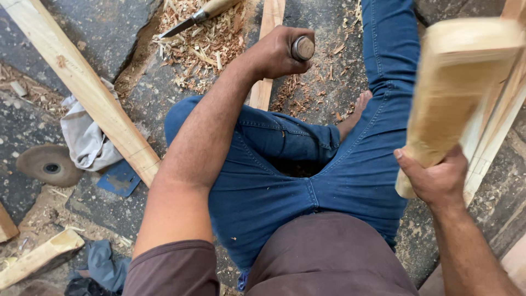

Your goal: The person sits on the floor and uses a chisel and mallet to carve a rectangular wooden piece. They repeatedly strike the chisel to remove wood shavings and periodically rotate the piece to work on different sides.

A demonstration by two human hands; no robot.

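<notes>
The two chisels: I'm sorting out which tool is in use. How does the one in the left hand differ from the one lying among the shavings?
The chisel in the left hand stands upright, gripped, only its round handle end showing; the chisel on the shavings lies flat, untouched, its dark blade exposed. The held one stands at a wooden strip; the loose one rests on a heap of shavings. Both have wooden handles.

Stone floor (109, 24) w/ shavings (205, 38), planks (rags too).
</notes>
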